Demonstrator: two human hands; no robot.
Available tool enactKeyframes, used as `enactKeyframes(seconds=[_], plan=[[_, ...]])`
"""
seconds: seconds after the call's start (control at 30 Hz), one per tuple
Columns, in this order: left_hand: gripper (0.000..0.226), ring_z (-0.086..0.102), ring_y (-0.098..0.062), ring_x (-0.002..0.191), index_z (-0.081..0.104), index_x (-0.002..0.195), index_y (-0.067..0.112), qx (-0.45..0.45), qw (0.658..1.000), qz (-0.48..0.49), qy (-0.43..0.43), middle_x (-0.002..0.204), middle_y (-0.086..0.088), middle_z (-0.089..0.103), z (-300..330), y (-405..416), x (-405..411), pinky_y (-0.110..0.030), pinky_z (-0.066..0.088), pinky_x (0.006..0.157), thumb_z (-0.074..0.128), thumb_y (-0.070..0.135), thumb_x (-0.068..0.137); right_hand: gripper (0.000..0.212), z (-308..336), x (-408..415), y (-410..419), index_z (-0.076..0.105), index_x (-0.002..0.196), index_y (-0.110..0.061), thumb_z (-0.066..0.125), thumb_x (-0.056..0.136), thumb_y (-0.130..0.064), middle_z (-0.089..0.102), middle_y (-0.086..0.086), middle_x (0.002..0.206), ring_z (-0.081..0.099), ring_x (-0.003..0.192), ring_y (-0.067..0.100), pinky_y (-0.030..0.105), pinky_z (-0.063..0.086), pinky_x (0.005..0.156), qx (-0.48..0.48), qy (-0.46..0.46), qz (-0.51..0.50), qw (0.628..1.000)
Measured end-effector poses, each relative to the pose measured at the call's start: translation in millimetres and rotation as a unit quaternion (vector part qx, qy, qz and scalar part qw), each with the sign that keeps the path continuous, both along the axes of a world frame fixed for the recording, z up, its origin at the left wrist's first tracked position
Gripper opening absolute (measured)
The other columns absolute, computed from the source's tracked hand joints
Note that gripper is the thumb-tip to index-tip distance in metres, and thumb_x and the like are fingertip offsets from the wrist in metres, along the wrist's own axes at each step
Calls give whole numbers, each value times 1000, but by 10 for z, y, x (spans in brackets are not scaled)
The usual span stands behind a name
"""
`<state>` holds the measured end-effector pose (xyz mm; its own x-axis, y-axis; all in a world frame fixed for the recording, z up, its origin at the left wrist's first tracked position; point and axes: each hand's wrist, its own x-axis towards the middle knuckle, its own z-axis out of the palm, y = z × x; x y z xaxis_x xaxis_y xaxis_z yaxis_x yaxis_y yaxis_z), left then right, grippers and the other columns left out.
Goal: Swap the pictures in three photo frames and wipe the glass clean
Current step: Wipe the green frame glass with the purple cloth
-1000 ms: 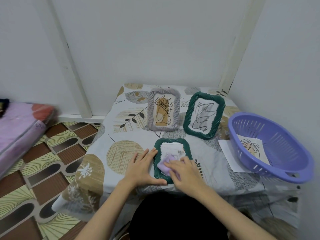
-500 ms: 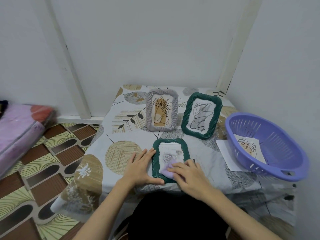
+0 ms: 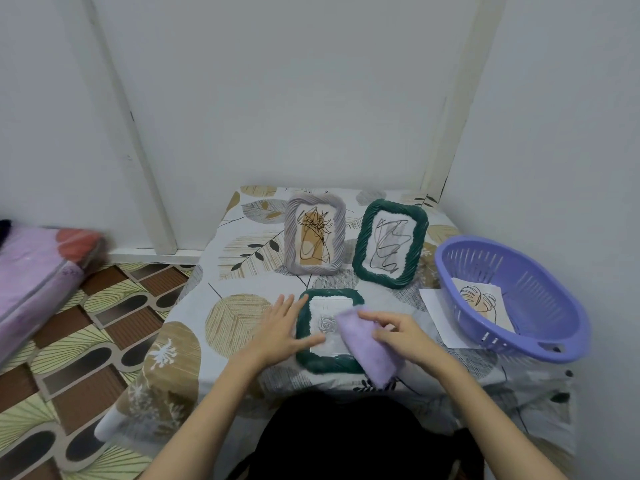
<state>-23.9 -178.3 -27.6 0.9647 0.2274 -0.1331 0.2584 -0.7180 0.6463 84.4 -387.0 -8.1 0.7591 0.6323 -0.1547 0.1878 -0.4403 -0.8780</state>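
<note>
Left hand (image 3: 282, 329) flat, fingers straight, steadying green frame (image 3: 311, 358) at 9 o'clock; right hand (image 3: 403, 332) pinching purple cloth (image 3: 369, 344) over glass.

Bare arms, dark clothing

Both forearms are bare to the picture's lower edge, with no sleeves showing. The left hand (image 3: 282, 329) and right hand (image 3: 403, 336) carry no rings, watch or gloves. Black clothing (image 3: 346, 441) covers the lap.

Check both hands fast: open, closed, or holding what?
Left hand: open, fingers straight, flat on the left edge of the lying green frame.
Right hand: closed on the purple cloth, which lies over the frame's glass.
</note>
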Motion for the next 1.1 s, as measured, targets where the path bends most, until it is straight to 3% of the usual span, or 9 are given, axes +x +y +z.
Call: enactKeyframes(seconds=[0.1, 0.2, 0.3, 0.43, 0.5, 0.6, 0.8, 0.9, 1.1], plan=[[62, 40, -16, 130, 21, 144, 33, -289, 950, 77, -96, 148, -2, 35, 178, -245, -13, -30, 30, 107, 43, 51, 88, 42, 32, -111, 115, 53, 128, -12, 54, 88, 3, 55, -17, 89, 47, 55, -12, 6, 40, 52, 142, 58, -30, 988], [64, 64, -28, 104, 28, 134, 46, -475, 870, 83, -103, 124, -10, 60, 151, -345, -51, -45, 54, 83, 61, 23, 86, 46, -11, -225, 352, 49, 131, -12, 58, 87, -2, 57, -10, 104, 54, 77, -2, 18, 52, 70, 174, 67, -18, 982], [73, 66, -32, 98, 39, 123, 54, -410, 892, 115, -151, 126, -11, 56, 74, -210, -129, -46, 58, 70, 63, -2, 82, 46, -89, -275, 548, 49, 131, -19, 59, 88, -6, 53, -10, 87, 54, 64, 2, 17, 47, 62, 154, 77, 3, 985], [59, 64, -16, 72, 45, 126, 35, -304, 913, 209, -175, 129, -5, 42, 84, 240, -321, -20, 51, 46, 45, -8, 86, 40, -230, -190, 523, 52, 130, -18, 57, 90, -15, 53, -2, 89, 46, 66, 14, 22, 43, 63, 72, -9, -20, 997], [47, 60, -16, 95, 44, 128, 29, -119, 953, 240, -144, 134, -8, 43, -32, 489, -410, -28, 54, 72, 37, -1, 92, 38, -319, -119, 419, 53, 129, -17, 54, 91, -17, 52, 1, 98, 48, 80, 16, 26, 44, 81, 2, -134, -46, 990], [42, 20, -35, 138, 28, 141, 36, 160, 963, 212, 47, 154, -16, 15, -268, 656, -508, -44, 19, 112, 26, 38, 99, 39, -428, -82, 269, 50, 131, -20, 49, 92, -22, 50, 4, 118, 42, 109, 23, 36, 38, 96, -130, -259, -92, 953], [52, -12, -35, 143, 23, 145, 28, 311, 933, 180, 25, 156, -16, -13, -208, 447, -304, -47, -11, 114, 16, 46, 97, 45, -594, -99, 211, 46, 131, -19, 34, 95, -43, 28, 7, 149, 21, 136, 26, 42, 20, 109, -282, -281, -108, 911], [73, 6, -28, 145, 25, 145, 13, 222, 967, 122, -3, 156, -14, 11, -167, 81, -17, -39, 4, 118, 8, 54, 88, 49, -613, -93, 252, 44, 134, -17, 37, 94, -45, 27, 8, 150, 18, 139, 25, 45, 13, 114, -267, -247, -103, 926], [59, 37, -25, 129, 32, 140, 9, -49, 984, 168, -42, 139, -13, 41, -241, -290, 270, -36, 30, 109, 55, 30, 90, 40, -540, -78, 263, 56, 122, -9, 57, 88, -30, 52, 11, 126, 43, 119, 26, 33, 30, 105, -116, -196, -138, 964]])
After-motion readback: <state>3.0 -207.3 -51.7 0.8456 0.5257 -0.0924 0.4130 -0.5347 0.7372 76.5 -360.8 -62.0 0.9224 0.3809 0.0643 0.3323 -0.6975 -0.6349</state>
